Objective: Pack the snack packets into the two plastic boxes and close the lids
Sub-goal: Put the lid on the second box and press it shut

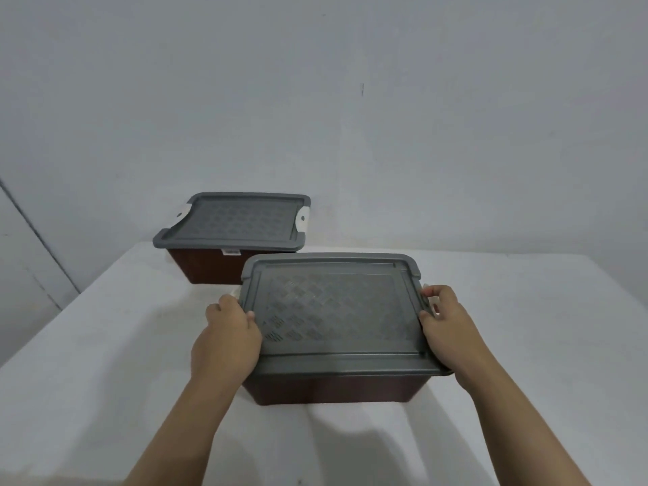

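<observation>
While the far box [231, 236] sits lidded, left hand [229, 331] and right hand [445, 324] grip the near lid [333, 310] — 1 each end.

Plain grey-white wall [315, 82] fills upper frame; small dark mark upper right of centre. White table [105, 363] across lower frame, soft shadows.

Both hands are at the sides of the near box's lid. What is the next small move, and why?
Probably press the side latches shut: the left hand and right hand grip the near box's grey lid at its white clips, and the far box already looks closed.
</observation>
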`<state>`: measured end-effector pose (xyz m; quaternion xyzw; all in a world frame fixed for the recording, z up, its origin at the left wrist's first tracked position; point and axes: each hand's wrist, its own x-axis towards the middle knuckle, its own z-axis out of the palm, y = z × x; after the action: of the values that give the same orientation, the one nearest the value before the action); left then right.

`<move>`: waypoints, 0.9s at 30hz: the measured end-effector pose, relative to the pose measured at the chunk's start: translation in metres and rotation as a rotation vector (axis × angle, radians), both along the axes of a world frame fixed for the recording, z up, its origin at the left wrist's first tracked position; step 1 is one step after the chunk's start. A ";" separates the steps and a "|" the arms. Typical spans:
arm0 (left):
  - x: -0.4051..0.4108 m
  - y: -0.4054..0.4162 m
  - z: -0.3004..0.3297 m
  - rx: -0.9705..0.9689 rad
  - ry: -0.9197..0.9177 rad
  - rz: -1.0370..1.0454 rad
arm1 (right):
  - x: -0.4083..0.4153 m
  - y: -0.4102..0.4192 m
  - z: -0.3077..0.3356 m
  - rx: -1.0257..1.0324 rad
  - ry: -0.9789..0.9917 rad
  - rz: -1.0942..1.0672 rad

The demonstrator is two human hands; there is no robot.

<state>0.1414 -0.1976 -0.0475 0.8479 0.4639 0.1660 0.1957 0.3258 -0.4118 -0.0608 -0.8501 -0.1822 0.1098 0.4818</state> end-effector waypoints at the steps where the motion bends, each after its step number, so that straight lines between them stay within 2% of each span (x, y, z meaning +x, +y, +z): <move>1: 0.008 -0.009 0.000 -0.004 -0.007 -0.018 | 0.008 -0.010 0.001 -0.004 -0.005 -0.014; 9: 0.081 -0.075 0.006 -0.039 -0.032 -0.112 | 0.063 -0.088 0.008 -0.062 0.004 -0.108; 12: 0.108 -0.102 0.006 -0.044 -0.044 -0.130 | 0.083 -0.112 0.015 -0.146 -0.067 -0.144; 15: 0.126 -0.116 0.004 -0.017 0.012 -0.143 | 0.095 -0.121 0.019 -0.408 -0.162 -0.117; 17: 0.136 -0.118 0.003 0.019 0.155 -0.122 | 0.097 -0.115 0.021 -0.640 -0.221 -0.123; 19: 0.151 -0.119 0.005 0.109 0.328 -0.131 | 0.095 -0.103 0.024 -0.725 -0.308 -0.104; 22: 0.183 -0.130 0.008 0.174 0.288 -0.346 | 0.095 -0.075 0.024 -0.701 -0.430 0.034; 25: 0.210 -0.141 0.005 0.210 0.270 -0.565 | 0.098 -0.052 0.019 -0.711 -0.371 0.172; 27: 0.217 -0.141 -0.002 0.172 0.329 -0.610 | 0.100 -0.046 0.010 -0.729 -0.352 0.206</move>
<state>0.3588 -0.3386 -0.0497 0.9762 0.1989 -0.0004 0.0869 0.4259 -0.4573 -0.0506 -0.9481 -0.2950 0.0678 0.0976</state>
